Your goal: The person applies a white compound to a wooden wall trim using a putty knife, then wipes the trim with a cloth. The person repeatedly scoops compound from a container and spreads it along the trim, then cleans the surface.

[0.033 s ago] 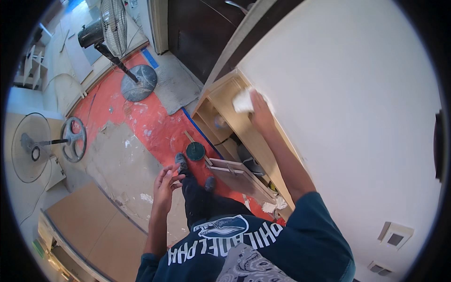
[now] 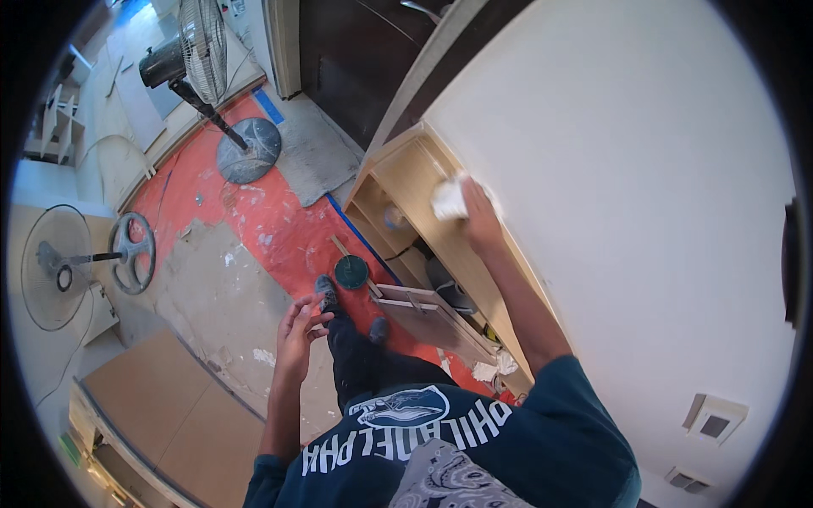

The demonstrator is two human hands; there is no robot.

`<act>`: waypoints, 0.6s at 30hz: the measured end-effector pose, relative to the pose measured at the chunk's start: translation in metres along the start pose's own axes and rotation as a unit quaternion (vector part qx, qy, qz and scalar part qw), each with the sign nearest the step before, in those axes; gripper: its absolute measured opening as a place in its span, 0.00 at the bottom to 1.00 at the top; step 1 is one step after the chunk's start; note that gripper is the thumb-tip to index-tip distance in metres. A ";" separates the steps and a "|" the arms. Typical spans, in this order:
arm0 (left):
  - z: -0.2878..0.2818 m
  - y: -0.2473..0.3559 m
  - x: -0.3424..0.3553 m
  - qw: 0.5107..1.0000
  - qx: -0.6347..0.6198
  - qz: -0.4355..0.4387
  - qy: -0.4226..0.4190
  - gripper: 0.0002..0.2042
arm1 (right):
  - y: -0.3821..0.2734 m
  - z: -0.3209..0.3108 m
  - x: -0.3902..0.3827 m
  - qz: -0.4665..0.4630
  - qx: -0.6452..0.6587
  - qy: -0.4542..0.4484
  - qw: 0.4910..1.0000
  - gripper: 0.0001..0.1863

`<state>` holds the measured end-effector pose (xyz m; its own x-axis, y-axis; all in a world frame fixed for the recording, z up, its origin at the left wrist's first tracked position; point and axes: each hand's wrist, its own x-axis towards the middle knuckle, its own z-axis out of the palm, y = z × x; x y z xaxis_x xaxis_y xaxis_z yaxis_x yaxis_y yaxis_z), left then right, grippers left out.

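My right hand (image 2: 483, 218) is closed on a white cloth (image 2: 450, 199), pressing it to the top of a light wooden cabinet (image 2: 449, 245) beside the white wall. Part of the cloth lies hidden under the fingers, and its edges are slightly blurred. My left hand (image 2: 296, 332) hangs in the air over the floor, fingers apart and bent a little, with nothing in it. Below the cabinet top are open compartments, where dark items and a clear round object (image 2: 394, 218) sit. A wooden door panel (image 2: 432, 320) stands out from the cabinet front.
Near my feet stands a round dark green container (image 2: 351, 272) with a stick across it. Two fans, one tall and black (image 2: 203, 59), one at the left (image 2: 58, 267), stand on the floor. Red sheeting (image 2: 296, 233) covers part of the floor. A brown-topped unit (image 2: 169, 415) is at lower left.
My right hand and the cloth have slid a short way along the cabinet top, toward me and slightly right. My left hand stays in place.
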<state>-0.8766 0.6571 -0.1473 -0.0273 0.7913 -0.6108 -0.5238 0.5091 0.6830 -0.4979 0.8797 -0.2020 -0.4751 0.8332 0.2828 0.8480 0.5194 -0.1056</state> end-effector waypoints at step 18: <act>0.205 -0.067 -0.036 0.969 -0.011 -0.023 -0.245 0.25 | -0.138 -0.187 -0.142 0.368 0.786 -0.002 0.497 0.26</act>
<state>-0.6664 0.6637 -0.0890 0.4012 0.8369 -0.3724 -0.5335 0.5440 0.6476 -0.5036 0.6543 -0.0496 -0.1751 0.9056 -0.3862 -0.4374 -0.4230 -0.7935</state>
